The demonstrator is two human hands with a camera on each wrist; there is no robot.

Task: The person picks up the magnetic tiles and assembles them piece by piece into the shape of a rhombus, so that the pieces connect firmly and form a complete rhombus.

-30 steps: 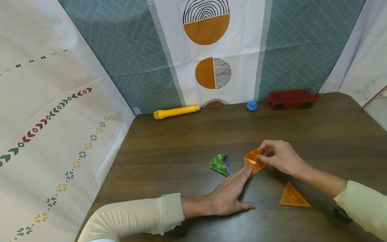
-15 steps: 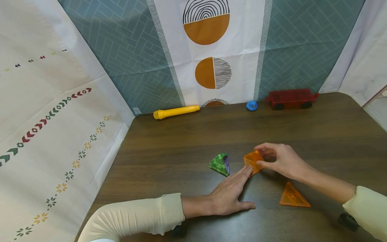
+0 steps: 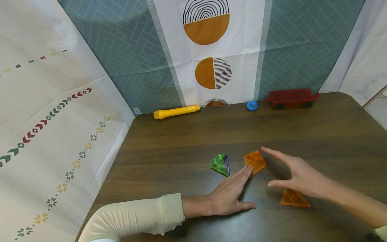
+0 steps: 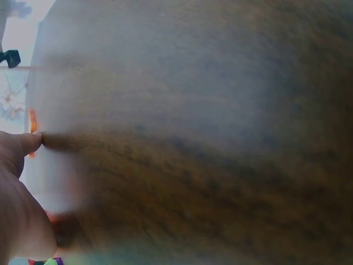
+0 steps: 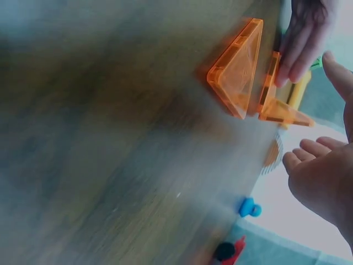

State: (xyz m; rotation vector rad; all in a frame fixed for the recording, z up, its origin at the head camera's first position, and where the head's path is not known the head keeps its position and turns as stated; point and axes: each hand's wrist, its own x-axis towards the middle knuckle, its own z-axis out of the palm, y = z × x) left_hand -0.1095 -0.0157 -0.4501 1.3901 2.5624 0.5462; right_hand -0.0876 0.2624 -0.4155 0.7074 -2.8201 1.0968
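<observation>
My left hand [image 3: 226, 195] lies with straight fingers on the table, its fingertips on a joined pair of translucent orange triangular tiles [image 3: 257, 161]. In the right wrist view, one tile [image 5: 269, 83] lies low under those fingertips while the other tile [image 5: 285, 114] stands up from its edge. My right hand [image 3: 299, 178] is held with fingers and thumb spread and nothing between them. It partly covers a loose orange triangular tile [image 3: 293, 199], seen whole in the right wrist view. Left of the pair sits a folded green and purple tile piece [image 3: 219, 164], close to the left fingers.
Along the back edge of the wooden table [image 3: 145, 148] lie a yellow toy microphone [image 3: 176, 112], a small blue rubber duck [image 3: 252, 105] and a red toy wagon [image 3: 291, 98] with black wheels. Patterned cloths [image 3: 169, 67] hang behind and at the sides.
The right hand has let go of the raised orange tile, drawn back toward the lower right and spread over the loose triangle. The left hand has stayed in place.
</observation>
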